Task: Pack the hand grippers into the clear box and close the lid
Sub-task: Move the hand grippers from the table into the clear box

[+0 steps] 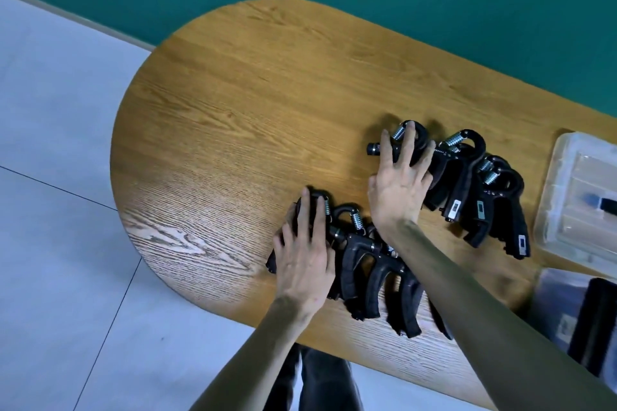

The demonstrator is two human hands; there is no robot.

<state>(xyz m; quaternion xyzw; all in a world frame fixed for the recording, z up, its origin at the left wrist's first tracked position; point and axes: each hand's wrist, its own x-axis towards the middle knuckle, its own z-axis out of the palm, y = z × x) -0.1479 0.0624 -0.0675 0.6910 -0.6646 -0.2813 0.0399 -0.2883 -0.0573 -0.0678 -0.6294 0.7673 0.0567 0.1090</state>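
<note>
Several black hand grippers with steel springs lie on the wooden table in two rows. The near row (374,280) runs along the table's front edge; the far row (477,190) stretches toward the right. My left hand (303,250) lies flat with spread fingers on the leftmost gripper of the near row. My right hand (399,180) rests the same way on the leftmost gripper of the far row. Neither hand has lifted anything. The clear box lid (567,190) lies at the right edge, and the clear box (551,304) sits below it, cut off by the frame.
The rounded wooden table (233,117) has bare surface to the left and back. A green wall rises behind it. Pale floor tiles lie to the left, and my legs show below the front edge. A dark object sits in the box.
</note>
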